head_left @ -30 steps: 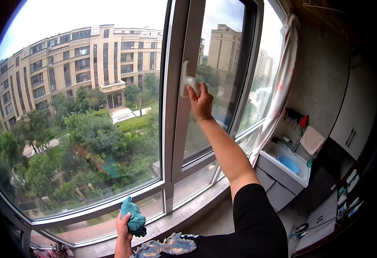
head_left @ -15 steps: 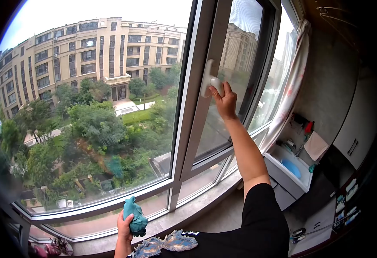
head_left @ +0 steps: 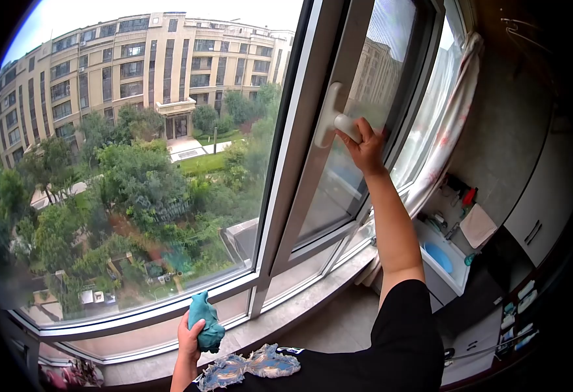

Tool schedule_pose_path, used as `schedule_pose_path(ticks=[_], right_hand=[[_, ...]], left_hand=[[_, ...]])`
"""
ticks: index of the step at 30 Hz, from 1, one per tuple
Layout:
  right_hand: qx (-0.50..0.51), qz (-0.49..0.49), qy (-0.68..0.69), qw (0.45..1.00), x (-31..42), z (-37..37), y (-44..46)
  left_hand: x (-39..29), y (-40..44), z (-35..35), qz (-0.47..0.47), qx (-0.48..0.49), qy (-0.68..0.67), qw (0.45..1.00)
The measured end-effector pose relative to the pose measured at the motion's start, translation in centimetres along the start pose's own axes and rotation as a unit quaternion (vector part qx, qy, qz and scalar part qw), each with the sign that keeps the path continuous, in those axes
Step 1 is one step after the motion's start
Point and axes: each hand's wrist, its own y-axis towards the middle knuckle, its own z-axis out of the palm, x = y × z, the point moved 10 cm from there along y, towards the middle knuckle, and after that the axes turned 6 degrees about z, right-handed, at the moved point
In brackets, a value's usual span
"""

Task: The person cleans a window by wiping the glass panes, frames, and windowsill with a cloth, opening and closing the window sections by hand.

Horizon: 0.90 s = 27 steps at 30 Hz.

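Observation:
My right hand (head_left: 367, 149) reaches up and grips the white lever of the window handle (head_left: 347, 124), with thumb and fingers closed round its end. The lever points to the right from its upright base on the grey frame of a narrow sash (head_left: 317, 171). Low in the view, in front of the large fixed pane, my left hand (head_left: 187, 336) holds a crumpled teal cloth (head_left: 207, 325). The cloth bulges above the fingers, away from the glass as far as I can tell.
A curved sill (head_left: 246, 337) runs below the windows. To the right hangs a pale curtain (head_left: 444, 134), and beyond it stands a white sink (head_left: 459, 277) with a blue basin (head_left: 438, 256). Grey cabinets (head_left: 540, 189) line the right wall. Trees and a building show outside.
The view has shifted a little. My right hand and the handle appear farther right, and more of the lever shows. The cloth remains in my left hand.

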Motion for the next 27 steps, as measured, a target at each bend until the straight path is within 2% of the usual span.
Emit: schedule_pose_path(ticks=[5,12,27], right_hand=[[0.065,0.021,0.024,0.997,0.2,-0.4,0.3],[0.083,-0.003,0.051,0.995,1.0,-1.5,0.5],[0.105,0.041,0.072,0.991,-0.6,0.3,0.7]], left_hand=[[0.9,-0.2,-0.1,-0.028,0.002,-0.006,1.000],[0.8,-0.7,-0.3,-0.050,0.002,-0.022,0.999],[2.3,0.2,0.5,-0.041,0.042,0.002,0.998]])
